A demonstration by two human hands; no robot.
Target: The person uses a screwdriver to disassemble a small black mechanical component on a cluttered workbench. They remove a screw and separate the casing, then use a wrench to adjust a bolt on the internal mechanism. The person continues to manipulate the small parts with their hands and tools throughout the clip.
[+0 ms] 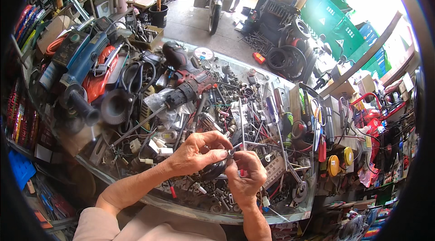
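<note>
With left grip [197, 151] and right grip [248, 175], pinching small dark part [232, 152]; holding it above cluttered desk [290, 217], just beside black loop [214, 170]. Probably feeling light, fairly stiff; likely wanting fingertip holds near both ends.

- Green panels [312, 23], well beyond the drill [192, 86] and to its right: white triangle signs [340, 42] stand on them, one above another and slantwise, with short groups of white characters [329, 10] near them.
- Pale disc [204, 53], just beyond the drill: its face bears coloured print, too small to read.
- Two yellow round pieces [333, 165], well to the right of the drill and nearer the viewer: each carries a small pale label, its wording too small to make out.
- Red shiny packets [20, 109], far to the left of the drill: light lettering runs along them, blurred and not legible.
</note>
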